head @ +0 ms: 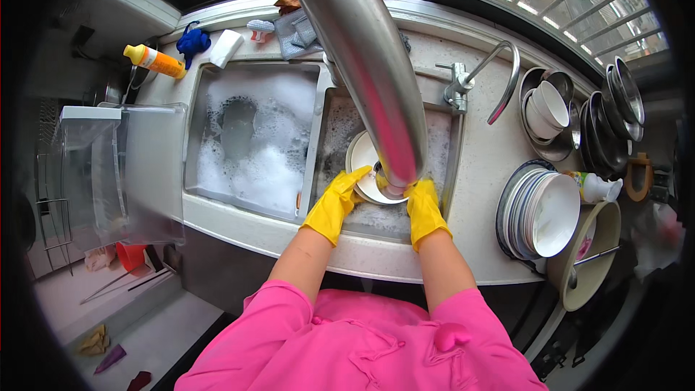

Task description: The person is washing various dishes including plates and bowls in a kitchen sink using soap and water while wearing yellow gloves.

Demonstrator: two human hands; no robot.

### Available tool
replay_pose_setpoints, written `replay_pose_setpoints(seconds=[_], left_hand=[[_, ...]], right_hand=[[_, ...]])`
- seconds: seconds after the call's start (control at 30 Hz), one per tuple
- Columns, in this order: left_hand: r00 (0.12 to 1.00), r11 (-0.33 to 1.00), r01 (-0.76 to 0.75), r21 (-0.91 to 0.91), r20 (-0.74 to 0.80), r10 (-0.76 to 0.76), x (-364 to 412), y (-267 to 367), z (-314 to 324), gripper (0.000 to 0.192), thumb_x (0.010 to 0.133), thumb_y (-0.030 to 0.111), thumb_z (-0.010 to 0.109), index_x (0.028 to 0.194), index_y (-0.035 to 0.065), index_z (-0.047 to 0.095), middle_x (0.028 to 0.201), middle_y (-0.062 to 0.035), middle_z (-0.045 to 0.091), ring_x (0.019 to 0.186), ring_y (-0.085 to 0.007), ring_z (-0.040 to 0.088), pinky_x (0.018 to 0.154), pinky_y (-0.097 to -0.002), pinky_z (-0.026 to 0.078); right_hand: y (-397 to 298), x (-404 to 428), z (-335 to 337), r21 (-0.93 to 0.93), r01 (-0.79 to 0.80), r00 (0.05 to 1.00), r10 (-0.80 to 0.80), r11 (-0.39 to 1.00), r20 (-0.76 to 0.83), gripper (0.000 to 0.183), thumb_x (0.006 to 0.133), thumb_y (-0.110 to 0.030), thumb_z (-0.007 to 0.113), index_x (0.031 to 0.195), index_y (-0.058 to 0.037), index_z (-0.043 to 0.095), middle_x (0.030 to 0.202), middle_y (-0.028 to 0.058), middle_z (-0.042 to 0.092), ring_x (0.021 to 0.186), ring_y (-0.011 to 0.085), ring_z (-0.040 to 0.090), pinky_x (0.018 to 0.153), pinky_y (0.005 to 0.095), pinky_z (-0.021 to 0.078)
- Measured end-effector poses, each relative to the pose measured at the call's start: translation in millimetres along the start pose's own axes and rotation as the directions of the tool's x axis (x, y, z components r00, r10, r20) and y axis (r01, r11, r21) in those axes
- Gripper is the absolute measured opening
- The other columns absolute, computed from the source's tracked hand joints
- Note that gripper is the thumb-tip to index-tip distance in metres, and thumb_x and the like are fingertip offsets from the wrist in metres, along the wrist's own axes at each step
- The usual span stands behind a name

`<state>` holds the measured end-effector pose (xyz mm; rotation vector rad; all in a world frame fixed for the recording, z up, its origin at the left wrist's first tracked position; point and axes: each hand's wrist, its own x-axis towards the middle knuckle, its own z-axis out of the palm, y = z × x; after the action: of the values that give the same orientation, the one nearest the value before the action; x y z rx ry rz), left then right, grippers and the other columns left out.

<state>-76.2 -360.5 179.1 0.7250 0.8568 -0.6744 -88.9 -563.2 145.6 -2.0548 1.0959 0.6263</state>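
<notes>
Both of my hands wear yellow rubber gloves over the right basin of a double sink (402, 236). My left hand (335, 201) grips the left rim of a white dish (364, 155), its thumb lying over the edge. At the right side of the dishes is my right hand (425, 203); its fingers are partly hidden behind the faucet, so its hold is unclear. A second pale rim shows under the white dish. The large metal faucet (374, 65) crosses the view and covers part of the dishes. Suds and water lie in the basin around them.
The left basin (252, 136) holds foamy water. Stacked plates (554, 214), white bowls (548, 106) and metal bowls (611, 114) stand at the right, near a small curved tap (459, 87). At the left are a yellow-orange bottle (157, 61), a white sponge (226, 48) and a clear plastic bin (155, 168).
</notes>
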Motion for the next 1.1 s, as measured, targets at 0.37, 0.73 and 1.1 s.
replay_pose_setpoints(seconds=[0.37,0.73,1.1], left_hand=[[0.674,0.09,-0.649,0.755,0.516,0.528,26,-17,-38,0.05,0.086,-0.01,0.045,0.131,0.0078,0.056,0.115,-0.0168,0.063,0.103,-0.0253,0.062,0.088,-0.0307,0.048],[0.758,-0.075,-0.544,0.836,0.527,0.384,-6,2,-46,0.041,0.085,-0.003,0.051,0.124,0.0068,0.059,0.112,-0.0168,0.064,0.103,-0.0262,0.062,0.089,-0.0309,0.048],[0.84,-0.16,-0.287,0.944,0.329,0.432,-47,5,-38,0.039,0.083,0.003,0.061,0.122,0.0076,0.058,0.117,-0.0162,0.061,0.107,-0.0305,0.061,0.092,-0.0403,0.049]], right_hand=[[19,10,6,-0.18,0.218,0.962,-0.181,0.959,0.203,0.052,0.087,-0.043,0.052,0.116,-0.0014,0.063,0.114,0.0231,0.063,0.109,0.0402,0.059,0.09,0.0455,0.0462],[24,8,9,-0.449,0.339,0.939,-0.266,0.827,0.22,0.034,0.092,-0.019,0.05,0.122,-0.0075,0.061,0.123,0.0178,0.061,0.114,0.0372,0.057,0.096,0.0443,0.0467],[-34,-61,-63,0.413,0.419,0.907,-0.351,0.809,-0.233,0.035,0.092,-0.015,0.056,0.126,-0.0062,0.054,0.109,0.014,0.065,0.092,0.0253,0.063,0.082,0.0348,0.0498]])
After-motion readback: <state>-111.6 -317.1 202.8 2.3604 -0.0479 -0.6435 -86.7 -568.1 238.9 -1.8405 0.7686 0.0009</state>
